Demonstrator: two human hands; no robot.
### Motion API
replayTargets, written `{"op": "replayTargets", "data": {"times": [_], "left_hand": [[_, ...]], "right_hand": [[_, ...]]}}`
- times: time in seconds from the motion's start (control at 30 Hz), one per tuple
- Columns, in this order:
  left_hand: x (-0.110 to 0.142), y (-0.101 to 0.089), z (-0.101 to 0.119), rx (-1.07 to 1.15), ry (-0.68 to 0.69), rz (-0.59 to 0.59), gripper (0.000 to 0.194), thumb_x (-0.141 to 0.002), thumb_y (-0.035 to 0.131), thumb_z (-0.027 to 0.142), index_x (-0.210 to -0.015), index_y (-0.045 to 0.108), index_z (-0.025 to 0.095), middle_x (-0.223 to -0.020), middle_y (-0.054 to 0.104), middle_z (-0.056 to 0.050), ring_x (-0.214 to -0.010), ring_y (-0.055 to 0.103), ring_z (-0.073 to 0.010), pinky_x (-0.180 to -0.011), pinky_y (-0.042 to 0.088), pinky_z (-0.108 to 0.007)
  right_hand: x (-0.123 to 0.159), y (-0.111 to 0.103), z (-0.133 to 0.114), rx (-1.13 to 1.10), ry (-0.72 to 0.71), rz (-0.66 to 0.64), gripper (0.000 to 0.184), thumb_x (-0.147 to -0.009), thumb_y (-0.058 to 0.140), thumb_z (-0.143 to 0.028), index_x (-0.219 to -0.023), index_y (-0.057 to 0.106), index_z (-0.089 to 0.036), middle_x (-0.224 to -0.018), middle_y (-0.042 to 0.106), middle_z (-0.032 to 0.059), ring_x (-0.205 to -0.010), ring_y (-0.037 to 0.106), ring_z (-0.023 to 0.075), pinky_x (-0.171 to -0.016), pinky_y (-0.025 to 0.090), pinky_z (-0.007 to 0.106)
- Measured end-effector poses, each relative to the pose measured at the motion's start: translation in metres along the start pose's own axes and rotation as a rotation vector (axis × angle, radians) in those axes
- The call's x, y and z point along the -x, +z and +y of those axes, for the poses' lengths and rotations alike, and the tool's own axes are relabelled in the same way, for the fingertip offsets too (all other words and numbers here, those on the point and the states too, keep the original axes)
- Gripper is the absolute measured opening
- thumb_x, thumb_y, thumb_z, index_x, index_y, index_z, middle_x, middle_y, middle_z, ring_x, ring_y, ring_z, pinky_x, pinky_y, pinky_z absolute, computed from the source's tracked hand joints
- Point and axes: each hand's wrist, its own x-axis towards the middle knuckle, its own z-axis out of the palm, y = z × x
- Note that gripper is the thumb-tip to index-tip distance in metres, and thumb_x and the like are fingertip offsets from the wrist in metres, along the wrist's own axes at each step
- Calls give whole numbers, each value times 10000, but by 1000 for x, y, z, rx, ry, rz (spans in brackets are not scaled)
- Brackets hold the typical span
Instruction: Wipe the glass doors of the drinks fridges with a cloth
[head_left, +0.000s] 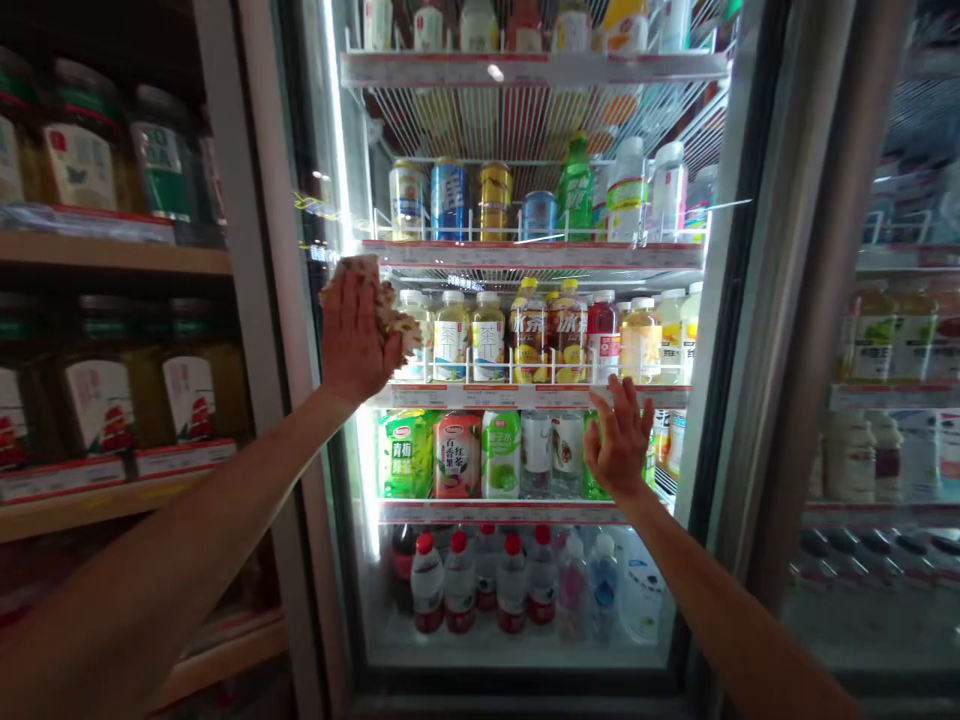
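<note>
My left hand [356, 335] presses a crumpled, patterned cloth [401, 325] against the left part of a glass cooler door [540, 650]. Its fingers point upward over the cloth, which sticks out past them on the right. Lower and to the right, my right hand [621, 435] is raised in front of the same glass with its fingers apart and slightly bent. It holds nothing; whether its fingertips touch the glass I cannot tell. Behind the glass, drink bottles [529, 330] stand on the middle shelf, level with the cloth.
Inside the cooler are cans [448, 198], large green bottles [405, 455] and red-capped bottles [427, 585] on other shelves. Wooden shelves [112, 255] with big jars [82, 140] stand at the left. A metal door frame [795, 300] and another cooler are at the right.
</note>
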Motion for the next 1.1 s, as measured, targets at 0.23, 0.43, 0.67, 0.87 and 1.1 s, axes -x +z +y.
{"op": "replayTargets", "data": {"times": [0.23, 0.43, 0.67, 0.87, 1.1], "left_hand": [[2, 14, 34, 154, 284, -287, 501, -851, 379, 318, -1331, 373, 178, -1422, 380, -54, -1349, 282, -198, -1133, 258, -415], [-3, 7, 0, 13, -249, 94, 681, -835, 450, 422, -1394, 229, 103, -1514, 136, -96, -1393, 50, -323, -1134, 105, -589], [15, 8, 31, 210, 350, -204, 464, -831, 428, 342, -1286, 421, 247, -1384, 436, -18, -1359, 261, -172, -1129, 276, -382], [12, 7, 15, -56, -134, 123, 624, -816, 457, 335, -1367, 289, 94, -1495, 163, -159, -1387, 47, -348, -1101, 171, -587], [22, 7, 25, 66, 280, -141, 519, -865, 419, 297, -1348, 301, 146, -1484, 230, -109, -1391, 129, -263, -1122, 228, -494]], "right_hand": [[1, 0, 2, -19, -9, -11, 437, -815, 442, -194, -1250, 472, -217, -1434, 372, 98, -1358, 280, 240, -1102, 179, 490], [0, 1, 0, 3, -6, 12, 414, -814, 448, -184, -1226, 491, -196, -1411, 402, 117, -1355, 285, 250, -1104, 178, 492], [0, 0, 1, -13, -28, 9, 436, -806, 451, -183, -1240, 484, -211, -1425, 385, 102, -1349, 299, 246, -1104, 186, 491], [1, 1, 0, 1, -1, 16, 426, -802, 445, -173, -1224, 499, -199, -1418, 394, 109, -1351, 293, 251, -1098, 189, 497], [1, 2, 1, 0, 1, -5, 414, -814, 426, -199, -1221, 504, -194, -1414, 397, 105, -1357, 283, 240, -1100, 182, 484]]}}
